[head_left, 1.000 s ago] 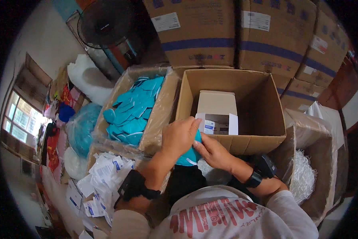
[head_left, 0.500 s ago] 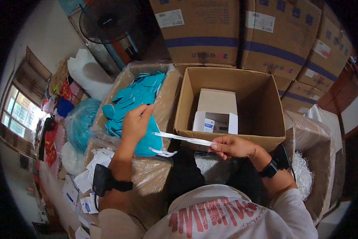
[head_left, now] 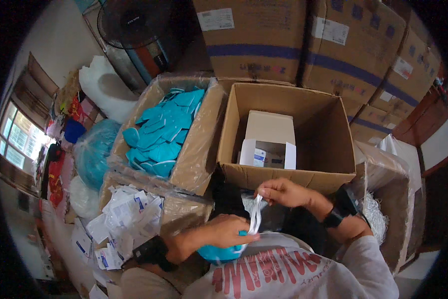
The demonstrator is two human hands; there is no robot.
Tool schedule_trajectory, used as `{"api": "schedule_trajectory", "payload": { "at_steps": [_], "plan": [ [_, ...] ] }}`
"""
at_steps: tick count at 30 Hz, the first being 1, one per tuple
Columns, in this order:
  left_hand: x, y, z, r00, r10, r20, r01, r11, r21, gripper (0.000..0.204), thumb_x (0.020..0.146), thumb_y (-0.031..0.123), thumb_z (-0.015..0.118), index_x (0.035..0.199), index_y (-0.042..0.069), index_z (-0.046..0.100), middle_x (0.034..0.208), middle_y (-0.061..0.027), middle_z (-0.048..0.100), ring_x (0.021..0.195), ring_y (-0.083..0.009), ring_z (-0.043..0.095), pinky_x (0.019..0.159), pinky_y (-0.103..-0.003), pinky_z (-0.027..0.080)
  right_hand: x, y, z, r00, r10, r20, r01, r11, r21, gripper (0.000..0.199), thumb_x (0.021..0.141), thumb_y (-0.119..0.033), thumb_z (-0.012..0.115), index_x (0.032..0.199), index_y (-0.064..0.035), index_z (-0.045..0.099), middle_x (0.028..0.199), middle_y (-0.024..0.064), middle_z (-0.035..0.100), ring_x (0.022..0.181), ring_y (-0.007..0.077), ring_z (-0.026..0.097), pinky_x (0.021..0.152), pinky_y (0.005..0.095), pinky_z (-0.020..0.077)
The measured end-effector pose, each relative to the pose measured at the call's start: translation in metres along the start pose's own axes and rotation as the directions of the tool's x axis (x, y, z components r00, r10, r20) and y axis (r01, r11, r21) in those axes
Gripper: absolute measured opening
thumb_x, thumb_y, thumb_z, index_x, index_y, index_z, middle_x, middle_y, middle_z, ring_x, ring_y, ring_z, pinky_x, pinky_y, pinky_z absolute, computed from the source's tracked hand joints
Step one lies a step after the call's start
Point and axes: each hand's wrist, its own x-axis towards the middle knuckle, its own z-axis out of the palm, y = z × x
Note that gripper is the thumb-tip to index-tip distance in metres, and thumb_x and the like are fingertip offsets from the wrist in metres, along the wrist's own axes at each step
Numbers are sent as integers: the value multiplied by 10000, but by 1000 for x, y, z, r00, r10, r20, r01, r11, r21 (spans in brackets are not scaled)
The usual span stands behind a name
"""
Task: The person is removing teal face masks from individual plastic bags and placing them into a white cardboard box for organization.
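Low in front of my shirt, my left hand (head_left: 223, 230) is closed on a teal face mask (head_left: 220, 253), whose upper part is hidden under the fingers. White elastic straps (head_left: 255, 217) run up from the mask in a narrow loop. My right hand (head_left: 286, 193) pinches the top of that loop, just below the near edge of an open cardboard box (head_left: 283, 174). More teal masks (head_left: 161, 127) lie heaped in the plastic-lined box (head_left: 196, 154) at the left.
A white carton (head_left: 269, 127) with an open flap stands inside the middle box. White printed packets (head_left: 129, 214) fill a box at lower left. White elastic (head_left: 374, 217) lies in a box at right. Stacked cartons (head_left: 256, 37) and a fan (head_left: 134, 22) stand behind.
My left hand has brought the mask from beside the teal pile down toward my lap. The straps, stretched sideways before, now rise to my right hand, which has shifted slightly.
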Motion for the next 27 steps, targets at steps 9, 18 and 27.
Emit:
{"api": "schedule_trajectory", "payload": {
  "at_steps": [9,18,27],
  "plan": [
    [9,-40,18,966,39,-256,-83,983,-163,294,865,342,473,941,107,633,803,-163,612,759,-317,598,655,-381,460,-18,-25,48,972,-24,235,156,813,-561,356,919,-325,396,928,-7,556,898,187,587,817,319,581,680,384,452],
    [16,-37,95,942,336,-21,-292,784,-547,339,905,306,463,997,-4,565,924,-136,602,870,-191,556,763,-310,421,-77,-29,17,706,384,594,-48,864,-502,400,933,-389,338,994,-34,512,864,158,568,771,215,523,704,362,424],
    [-12,-41,72,980,179,-84,-198,871,-450,247,894,235,476,929,21,595,853,-126,615,795,-183,581,706,-320,442,-134,39,-83,785,-22,619,396,787,-474,329,918,-339,414,882,-28,516,739,75,530,692,170,503,626,305,419]
  ]
}}
